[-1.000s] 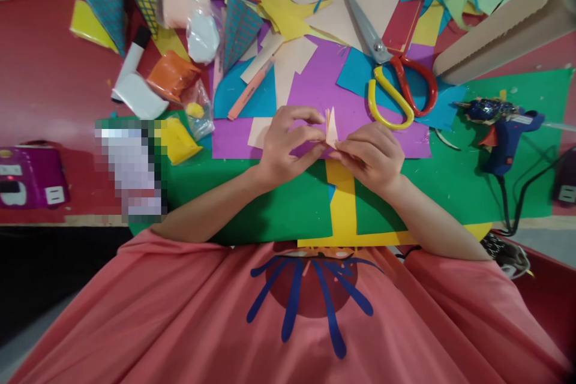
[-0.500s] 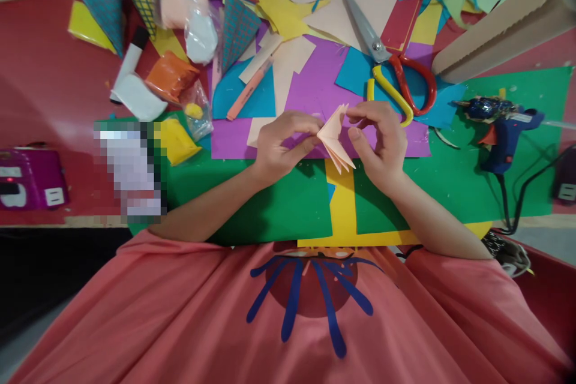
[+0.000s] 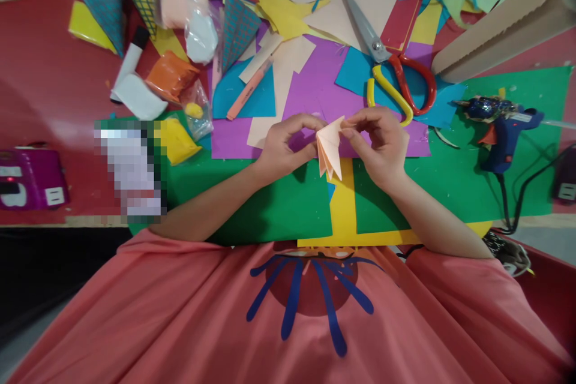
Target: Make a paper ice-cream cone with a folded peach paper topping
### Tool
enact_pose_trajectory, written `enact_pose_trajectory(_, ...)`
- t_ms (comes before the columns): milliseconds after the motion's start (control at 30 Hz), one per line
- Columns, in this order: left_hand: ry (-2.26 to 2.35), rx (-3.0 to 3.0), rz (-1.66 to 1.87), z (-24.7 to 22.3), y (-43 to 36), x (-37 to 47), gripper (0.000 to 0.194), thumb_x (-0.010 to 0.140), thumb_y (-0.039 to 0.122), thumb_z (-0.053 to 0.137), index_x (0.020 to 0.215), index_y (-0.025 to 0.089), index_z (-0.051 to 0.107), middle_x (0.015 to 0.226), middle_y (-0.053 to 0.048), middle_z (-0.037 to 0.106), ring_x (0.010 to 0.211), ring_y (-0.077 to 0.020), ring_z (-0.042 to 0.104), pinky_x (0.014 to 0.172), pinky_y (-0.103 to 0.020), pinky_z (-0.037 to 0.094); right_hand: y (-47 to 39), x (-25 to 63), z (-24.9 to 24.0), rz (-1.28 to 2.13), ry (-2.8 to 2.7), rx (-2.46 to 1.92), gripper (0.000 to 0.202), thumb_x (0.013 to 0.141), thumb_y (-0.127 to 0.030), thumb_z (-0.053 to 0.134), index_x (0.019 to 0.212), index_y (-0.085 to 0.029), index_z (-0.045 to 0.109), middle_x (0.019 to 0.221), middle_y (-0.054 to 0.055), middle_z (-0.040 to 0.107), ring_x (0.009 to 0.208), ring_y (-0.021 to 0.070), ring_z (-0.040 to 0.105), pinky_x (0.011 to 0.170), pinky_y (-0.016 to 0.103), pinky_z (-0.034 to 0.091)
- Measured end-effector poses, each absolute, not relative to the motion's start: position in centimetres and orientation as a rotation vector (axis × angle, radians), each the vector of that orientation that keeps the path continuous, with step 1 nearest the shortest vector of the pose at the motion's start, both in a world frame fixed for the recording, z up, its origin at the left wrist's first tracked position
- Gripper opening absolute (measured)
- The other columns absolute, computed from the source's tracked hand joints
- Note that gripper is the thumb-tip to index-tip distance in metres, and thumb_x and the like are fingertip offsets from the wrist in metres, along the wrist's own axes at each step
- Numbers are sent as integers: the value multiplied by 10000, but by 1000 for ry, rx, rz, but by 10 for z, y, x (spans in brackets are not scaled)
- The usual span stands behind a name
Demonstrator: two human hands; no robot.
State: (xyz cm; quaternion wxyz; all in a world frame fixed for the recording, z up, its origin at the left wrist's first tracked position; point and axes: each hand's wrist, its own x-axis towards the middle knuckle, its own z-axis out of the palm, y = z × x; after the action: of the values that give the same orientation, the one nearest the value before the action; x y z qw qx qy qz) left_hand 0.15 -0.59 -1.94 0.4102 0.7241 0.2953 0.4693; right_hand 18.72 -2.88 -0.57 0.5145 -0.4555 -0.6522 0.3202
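A small folded peach paper (image 3: 330, 147) with pleats fanned downward hangs between my two hands, over the lower edge of a purple sheet (image 3: 315, 81). My left hand (image 3: 290, 144) pinches its left side near the folded tip. On the other side, my right hand (image 3: 378, 141) has thumb and index finger closed on the paper's upper right corner. Scissors (image 3: 378, 51) with one red and one yellow handle lie just beyond my right hand. Up and left of the paper rests a peach marker (image 3: 249, 87) on blue paper.
A blue glue gun (image 3: 501, 132) with its cord lies at right on green card (image 3: 544, 90). Clay packets (image 3: 177, 141), patterned paper cones (image 3: 101, 9) and a black-capped marker (image 3: 130, 60) cover the left. A cardboard piece (image 3: 499, 27) stands at upper right.
The peach paper has turned, its pleats now pointing more downward. My right thumb and index finger have closed on its corner, and my left hand has shifted slightly.
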Motion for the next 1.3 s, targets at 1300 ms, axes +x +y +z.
enact_pose_trajectory(1300, 827, 2265, 1044, -12, -6, 1, 224, 938, 360, 468, 810, 197, 553, 699, -19, 661, 632, -103, 587, 587, -245, 442, -27, 187, 3, 881, -1887, -994, 132, 872, -263, 602, 772, -177, 593, 729, 15, 660, 672, 110, 600, 624, 246, 470)
